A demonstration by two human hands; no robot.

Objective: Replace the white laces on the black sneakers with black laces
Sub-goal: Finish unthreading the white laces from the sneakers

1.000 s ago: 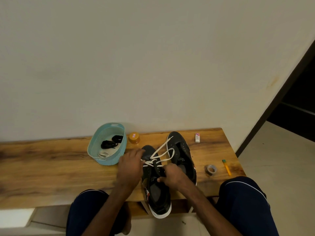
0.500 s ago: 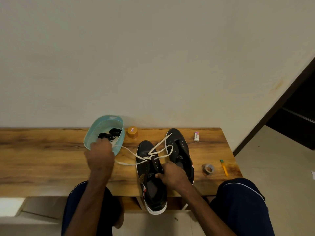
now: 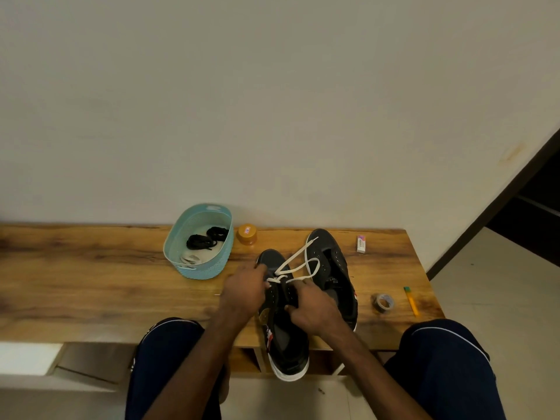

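My left hand [image 3: 242, 294] curled, pinching the white lace [image 3: 295, 256], my right hand [image 3: 315, 312] gripping the upper of the near sneaker [image 3: 288, 350], table [image 3: 91, 283] under it all, far sneaker [image 3: 333, 265] just beside, basket [image 3: 200, 274] off to my left holding black laces [image 3: 204, 237], tape [image 3: 383, 303] at right.

- Dark navy trousers [image 3: 439, 374] fill the bottom of the view, one leg on each side
- A thin white piping line [image 3: 448, 331] curves over each knee
- Both forearms [image 3: 194, 368] are bare, uncovered right to the frame's edge
- Left hand [image 3: 242, 294] and right hand [image 3: 312, 310] bare as well
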